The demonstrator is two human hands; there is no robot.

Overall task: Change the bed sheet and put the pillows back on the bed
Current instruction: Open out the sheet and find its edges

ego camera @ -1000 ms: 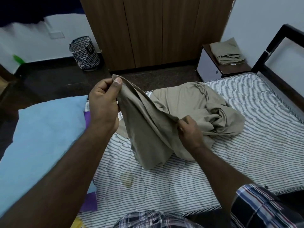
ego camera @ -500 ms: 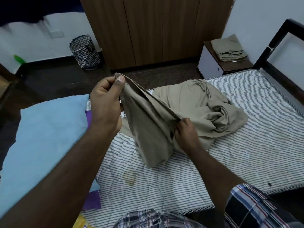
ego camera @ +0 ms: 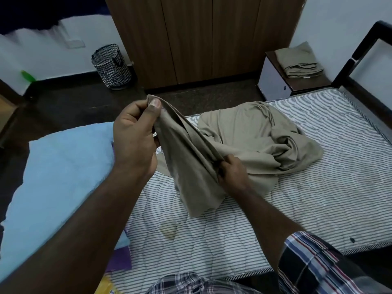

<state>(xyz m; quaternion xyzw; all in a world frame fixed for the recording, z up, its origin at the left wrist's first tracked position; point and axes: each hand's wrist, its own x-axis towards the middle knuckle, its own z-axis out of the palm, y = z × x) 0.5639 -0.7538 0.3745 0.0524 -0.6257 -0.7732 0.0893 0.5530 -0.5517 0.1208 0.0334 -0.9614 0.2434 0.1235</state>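
Note:
A beige bed sheet (ego camera: 250, 136) lies bunched on the bare striped mattress (ego camera: 318, 187). My left hand (ego camera: 135, 134) pinches one corner of the sheet and holds it raised above the bed. Lower down, my right hand (ego camera: 233, 172) grips the same edge of the sheet, so the cloth stretches between both hands and a flap hangs below. A light blue pillow (ego camera: 59, 177) rests on the left end of the mattress, over something purple.
A folded beige cloth (ego camera: 299, 60) sits on a small bedside cabinet (ego camera: 275, 81) at the back right. A zigzag-patterned basket (ego camera: 111, 65) stands on the dark floor by the wooden wardrobe (ego camera: 201, 39). The black bed frame (ego camera: 360, 49) rises at the right.
My right hand has slid slightly up along the sheet's edge toward my left hand. The left hand keeps its hold on the raised corner. The view has shifted a little.

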